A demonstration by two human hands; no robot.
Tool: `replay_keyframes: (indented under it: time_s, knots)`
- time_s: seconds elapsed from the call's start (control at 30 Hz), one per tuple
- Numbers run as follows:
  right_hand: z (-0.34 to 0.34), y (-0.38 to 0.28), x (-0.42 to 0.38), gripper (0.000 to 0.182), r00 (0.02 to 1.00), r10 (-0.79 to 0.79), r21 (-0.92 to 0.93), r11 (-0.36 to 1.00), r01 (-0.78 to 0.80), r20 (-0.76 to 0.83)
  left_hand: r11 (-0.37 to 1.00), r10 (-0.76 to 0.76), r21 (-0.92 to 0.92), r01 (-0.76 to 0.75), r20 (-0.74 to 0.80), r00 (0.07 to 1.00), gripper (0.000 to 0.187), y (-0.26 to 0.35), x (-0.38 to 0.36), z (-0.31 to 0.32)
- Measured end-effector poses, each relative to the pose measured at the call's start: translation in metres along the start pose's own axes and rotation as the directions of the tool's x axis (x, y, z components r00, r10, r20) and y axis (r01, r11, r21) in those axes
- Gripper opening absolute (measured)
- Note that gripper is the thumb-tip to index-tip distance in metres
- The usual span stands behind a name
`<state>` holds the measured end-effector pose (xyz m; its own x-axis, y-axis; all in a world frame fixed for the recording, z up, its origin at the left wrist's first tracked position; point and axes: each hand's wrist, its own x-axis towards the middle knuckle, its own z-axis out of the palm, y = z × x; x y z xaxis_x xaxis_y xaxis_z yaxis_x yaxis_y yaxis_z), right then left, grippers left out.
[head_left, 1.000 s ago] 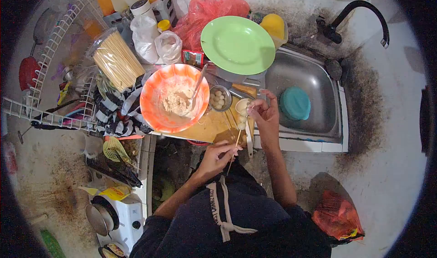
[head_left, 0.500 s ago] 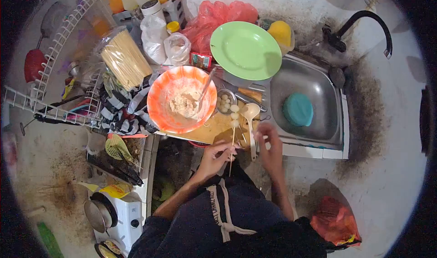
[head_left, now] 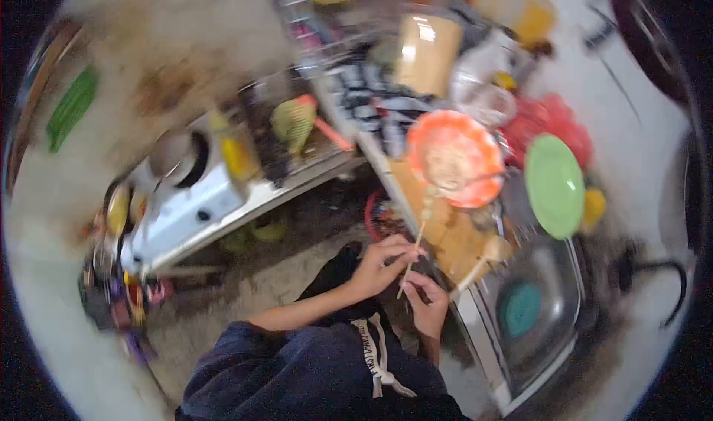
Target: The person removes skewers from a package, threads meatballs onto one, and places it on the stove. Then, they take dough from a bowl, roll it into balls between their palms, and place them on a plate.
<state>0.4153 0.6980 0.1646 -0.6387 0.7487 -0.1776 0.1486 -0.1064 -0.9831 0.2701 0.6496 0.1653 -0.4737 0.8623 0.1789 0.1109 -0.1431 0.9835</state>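
My left hand (head_left: pixel 382 266) is closed around the middle of a thin wooden skewer (head_left: pixel 416 248). Several pale round balls (head_left: pixel 428 199) are threaded on its upper end, which points toward the orange and white bowl (head_left: pixel 418 147). Lower down, the fingertips of my right hand (head_left: pixel 428 306) pinch the skewer near its bottom end. Pale dough or batter (head_left: pixel 449 164) lies in the bowl, blurred by motion. Just beyond my hands is a wooden board (head_left: pixel 454 246), with a cream ladle (head_left: pixel 496 250) at its right side.
A green plate (head_left: pixel 555 187) stands right of the bowl, near a red plastic bag (head_left: pixel 558 124). The steel sink (head_left: pixel 553 261) holds a teal object (head_left: pixel 520 308). A pack of sticks (head_left: pixel 427 53) lies behind the bowl. To the left are a white stove (head_left: pixel 186 205) and a green skimmer (head_left: pixel 292 124).
My view has swung left, bringing the stove further in and shifting the bowl and sink right. My right hand, earlier raised apart from the skewer, is now at its lower end.
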Motion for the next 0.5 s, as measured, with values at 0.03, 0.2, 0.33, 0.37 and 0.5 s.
replay_keyframes:
  time_s: [0.03, 0.2, 0.33, 0.37, 0.5]
  knots:
    - [0.008, -0.001, -0.001, 0.019, 0.995, 0.094, -0.007, 0.996, -0.094, -0.019, 0.999, -0.048, -0.023, 0.047, -0.051, 0.998, 0.018, 0.001, -0.012, -0.006]
    - [0.056, 0.004, -0.005, 0.015, 0.944, 0.127, -0.098, 0.99, -0.101, 0.305, 0.992, -0.088, 0.056, 0.114, -0.349, 0.933, 0.019, 0.006, -0.074, -0.049]
    - [0.105, 0.005, -0.017, 0.016, 0.867, 0.134, -0.12, 0.989, -0.086, 0.48, 0.989, -0.093, 0.044, 0.144, -0.576, 0.812, 0.021, 0.01, -0.126, -0.084]
    - [0.118, 0.004, -0.021, 0.017, 0.832, 0.129, -0.171, 0.984, -0.042, 0.54, 0.989, -0.086, 0.046, 0.142, -0.604, 0.792, 0.021, 0.013, -0.14, -0.094]
    - [0.178, 0.001, -0.04, 0.021, 0.7, -0.051, -0.161, 0.959, 0.234, 0.712, 0.991, -0.07, 0.023, 0.135, -0.767, 0.638, 0.019, 0.022, -0.195, -0.134]
